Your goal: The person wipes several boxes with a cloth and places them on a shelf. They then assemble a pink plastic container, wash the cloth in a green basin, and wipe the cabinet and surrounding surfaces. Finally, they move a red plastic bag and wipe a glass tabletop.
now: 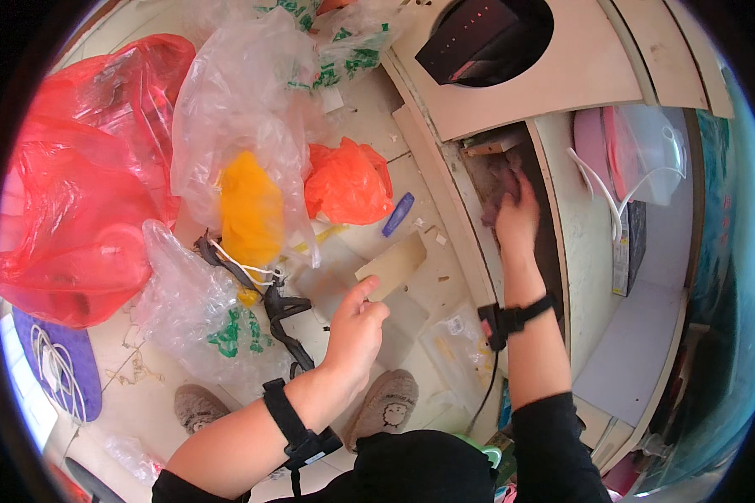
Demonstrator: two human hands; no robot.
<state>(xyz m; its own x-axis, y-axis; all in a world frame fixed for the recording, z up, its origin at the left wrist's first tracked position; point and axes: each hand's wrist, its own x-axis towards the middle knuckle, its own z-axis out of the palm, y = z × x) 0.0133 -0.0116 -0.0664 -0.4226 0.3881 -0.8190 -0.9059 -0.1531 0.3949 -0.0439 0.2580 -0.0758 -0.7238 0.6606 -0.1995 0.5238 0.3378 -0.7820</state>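
Note:
My left hand [354,334] is closed in a pinch on a flat beige piece of card or board [396,265], held over the floor. To the right, my right hand [518,220] reaches into a narrow open drawer or compartment [549,260] of the cream cabinet. Its fingers press a crumpled greyish-purple cloth [501,183] against the inside, near the far end. Part of the cloth lies hidden under the fingers. Black straps with small boxes circle both of my wrists.
Red bags [84,218], clear bags [243,92], an orange bag [348,183] and a yellow bag [250,210] cover the floor at left. A blue object [398,214], black straps [287,323] and scraps lie nearer. A black box [470,42] sits in the cabinet's round opening.

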